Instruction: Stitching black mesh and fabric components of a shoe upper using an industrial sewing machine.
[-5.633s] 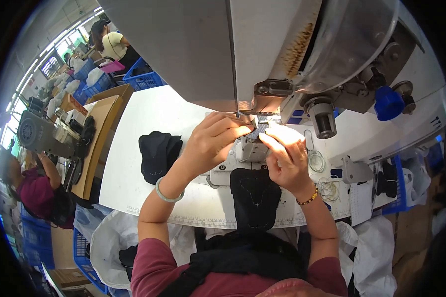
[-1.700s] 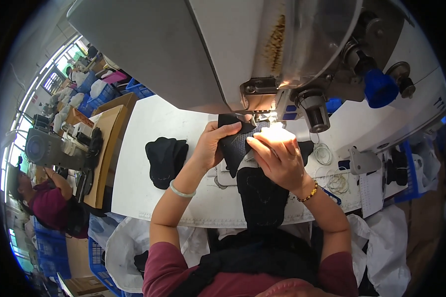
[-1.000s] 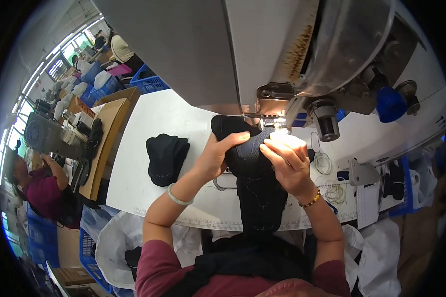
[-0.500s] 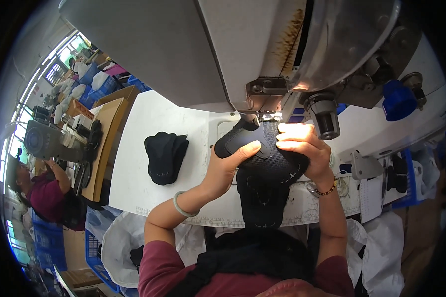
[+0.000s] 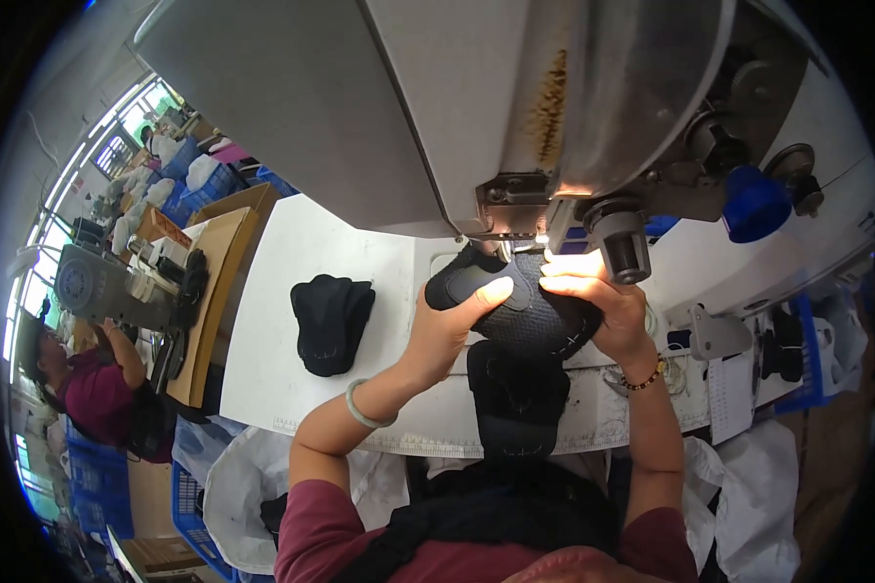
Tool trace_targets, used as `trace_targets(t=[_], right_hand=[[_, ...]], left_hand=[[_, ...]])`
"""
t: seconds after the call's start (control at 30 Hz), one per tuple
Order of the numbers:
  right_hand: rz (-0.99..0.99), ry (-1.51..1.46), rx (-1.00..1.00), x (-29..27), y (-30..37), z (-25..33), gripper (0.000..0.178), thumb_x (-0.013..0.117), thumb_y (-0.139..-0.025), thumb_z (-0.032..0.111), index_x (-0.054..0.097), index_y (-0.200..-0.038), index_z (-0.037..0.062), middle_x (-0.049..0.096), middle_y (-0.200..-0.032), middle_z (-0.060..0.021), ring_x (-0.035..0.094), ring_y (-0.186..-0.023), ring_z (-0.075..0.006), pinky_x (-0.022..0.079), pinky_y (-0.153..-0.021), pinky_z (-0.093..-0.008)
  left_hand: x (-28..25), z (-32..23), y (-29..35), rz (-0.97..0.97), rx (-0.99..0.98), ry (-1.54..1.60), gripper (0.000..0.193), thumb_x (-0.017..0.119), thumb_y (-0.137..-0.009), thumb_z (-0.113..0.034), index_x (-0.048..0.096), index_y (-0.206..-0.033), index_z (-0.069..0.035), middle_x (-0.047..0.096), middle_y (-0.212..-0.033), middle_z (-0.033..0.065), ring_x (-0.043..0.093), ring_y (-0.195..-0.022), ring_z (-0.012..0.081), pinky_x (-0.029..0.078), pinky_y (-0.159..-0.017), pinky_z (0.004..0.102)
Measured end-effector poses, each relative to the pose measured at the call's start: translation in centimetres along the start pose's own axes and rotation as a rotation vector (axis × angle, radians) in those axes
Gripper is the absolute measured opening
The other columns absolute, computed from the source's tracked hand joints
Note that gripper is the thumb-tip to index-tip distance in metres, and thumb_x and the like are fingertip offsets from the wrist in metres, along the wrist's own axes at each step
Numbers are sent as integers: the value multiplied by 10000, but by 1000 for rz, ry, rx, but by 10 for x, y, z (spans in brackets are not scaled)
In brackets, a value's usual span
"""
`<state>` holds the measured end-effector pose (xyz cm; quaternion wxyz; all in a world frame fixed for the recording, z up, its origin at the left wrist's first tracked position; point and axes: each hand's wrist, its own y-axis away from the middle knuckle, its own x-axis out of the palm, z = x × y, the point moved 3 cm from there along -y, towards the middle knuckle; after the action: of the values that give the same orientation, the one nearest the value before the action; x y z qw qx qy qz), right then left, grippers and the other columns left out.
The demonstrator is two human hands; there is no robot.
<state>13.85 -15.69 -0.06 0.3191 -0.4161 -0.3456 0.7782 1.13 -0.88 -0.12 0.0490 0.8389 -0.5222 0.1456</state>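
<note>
A black mesh shoe upper (image 5: 542,328) lies beneath the lit needle area of the sewing machine (image 5: 515,199). My left hand (image 5: 447,325) grips its left side, thumb laid across the top near a smooth overlay patch. On the right side, my right hand (image 5: 612,301) pinches the edge close to the needle, its fingertips brightly lit. White stitch marks show on the upper's near right part. Another black piece (image 5: 518,403) hangs toward me over the table's front edge, partly covered by the upper; whether the two are joined I cannot tell.
Left of my hands, a small stack of black pieces (image 5: 332,325) rests on the white table (image 5: 262,379). A blue knob (image 5: 756,204) juts from the machine at right. White cloth bags (image 5: 248,500) sit below the table edge. A co-worker (image 5: 97,389) sits at far left.
The whole view has shifted slightly, so machine and table sit a little differently. Both hands keep their hold on the upper, with hardly any movement against it.
</note>
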Motion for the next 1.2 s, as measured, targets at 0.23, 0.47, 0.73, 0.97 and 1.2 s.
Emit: trace_targets(t=[0.23,0.47,0.73,0.97,1.2], right_hand=[[-16,42,6,1,-4,5,338,607,-672,-16,694,-979,97,561,-812,-49,543,-851,-252,462,-818,-354],[-29,286,-184,6,-7,22,381,575,-674,-43,667,-1021,83,614,-935,-32,569,-907,-226,444,-873,-346],[-3,399,-205,12,-4,32,288,581,-744,26,662,-1020,49,610,-947,-8,579,-873,-141,448,-849,-323],[16,439,-205,12,-2,33,287,588,-753,35,660,-1031,54,606,-945,3,575,-874,-138,443,-848,-321],[-7,394,-170,13,-4,30,328,596,-726,13,655,-1045,57,604,-916,-1,565,-841,-154,440,-852,-335]], left_hand=[[-5,-8,-15,39,22,-5,175,656,-810,-83,587,-961,-30,618,-907,8,568,-851,91,449,-785,239],[-10,-7,-19,11,-37,86,117,633,-814,-58,594,-920,-30,610,-913,13,569,-851,92,451,-784,235],[-13,-6,-22,64,-5,49,163,622,-810,-45,586,-965,-9,610,-922,35,584,-840,113,473,-776,249],[-16,-7,-25,108,-38,95,181,626,-802,-31,585,-975,0,614,-924,45,587,-843,113,476,-785,249],[-15,-6,-26,105,-3,87,150,615,-819,-40,593,-960,6,617,-924,42,588,-840,111,473,-772,242]])
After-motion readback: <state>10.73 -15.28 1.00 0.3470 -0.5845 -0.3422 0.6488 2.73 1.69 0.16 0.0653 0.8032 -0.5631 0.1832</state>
